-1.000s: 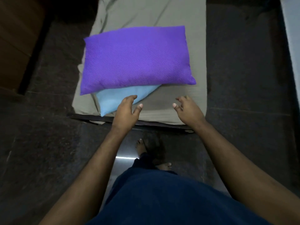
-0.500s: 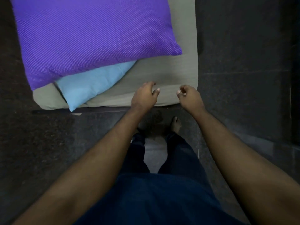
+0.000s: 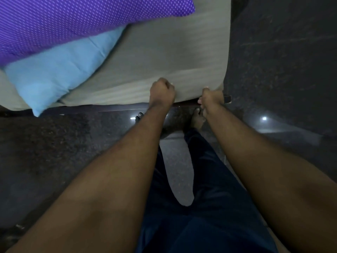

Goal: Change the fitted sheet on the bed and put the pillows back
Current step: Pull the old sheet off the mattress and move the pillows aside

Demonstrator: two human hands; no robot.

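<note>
Both hands grasp the near edge of the grey sheet (image 3: 164, 57) on the bed: the left hand (image 3: 161, 93) clenched on it, the right hand (image 3: 209, 97) at the corner. The purple pillow (image 3: 73, 19) lies over the blue pillow (image 3: 54, 70) on the sheet.

Low bed (image 3: 204, 96) under grey-beige striped fitted sheet (image 3: 173, 52), on dark speckled stone floor (image 3: 282, 61). Light blue pillow (image 3: 54, 73) lies on sheet, far left; purple dotted pillow (image 3: 73, 19) stacked on it.
</note>
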